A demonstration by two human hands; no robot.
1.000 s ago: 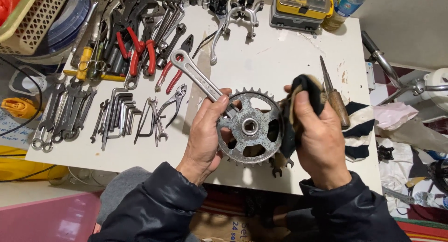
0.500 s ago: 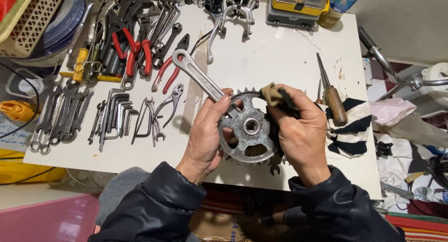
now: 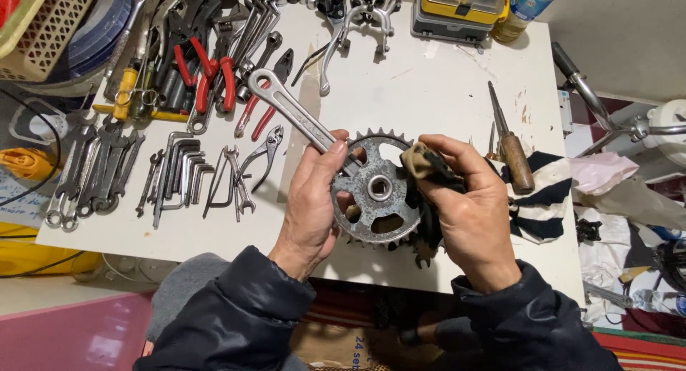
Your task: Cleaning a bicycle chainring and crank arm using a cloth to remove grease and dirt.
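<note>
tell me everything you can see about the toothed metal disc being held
The chainring is a grey, worn steel disc with pointed teeth around its rim, a round centre hole and several rounded cutouts. It is held facing the camera above the white table's front edge. The left hand grips its left side; the right hand presses a dirty rag on its right.

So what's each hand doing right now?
Left hand: closed, holding the toothed chainring.
Right hand: closed on a dirty rag, pressed against the chainring.

The light over my white table point(image 3: 443, 85) was bright and even, falling from above, with only short soft shadows under the wrenches. The chainring point(image 3: 375, 192) gave a dull sheen, no harsh glare. Everything stayed sharp in the middle; the table's edges bowed slightly toward the corners.
</note>
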